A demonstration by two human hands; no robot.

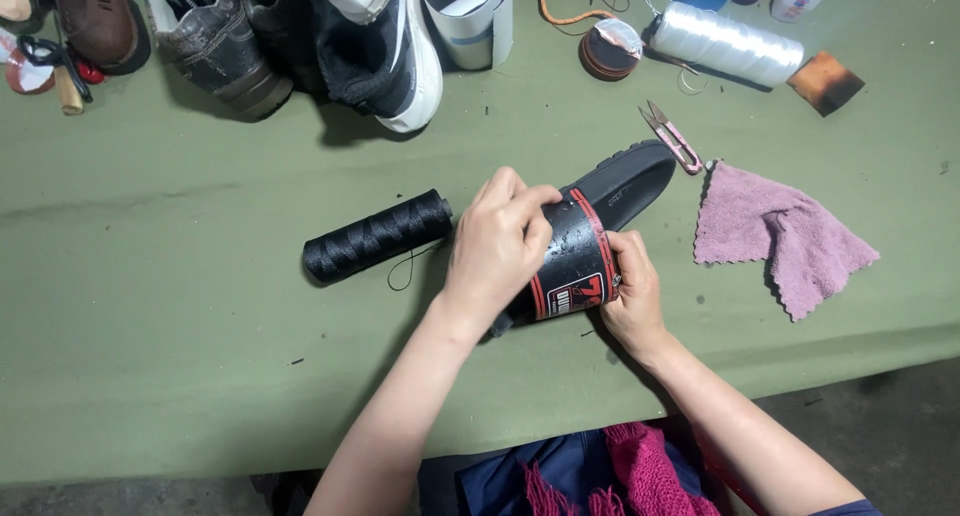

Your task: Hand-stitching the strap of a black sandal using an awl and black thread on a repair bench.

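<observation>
While I look down at the green surface (150,306), I see a black slide sandal (610,201) lying across its middle, and its wide strap carries a red edge and a red and white label patch near my right hand (632,294). My left hand (497,244) is clenched over the top of the strap, so the sandal is under and between both hands; my right hand grasps the lower edge of the strap beside the label. A black thread spool (377,235) lies just beside my left hand, a pink cloth (775,234) and small pink snips (672,137) to the right. What my right fingertips pinch is too small to tell. Shoes (300,36) at the far edge are cut off.
</observation>
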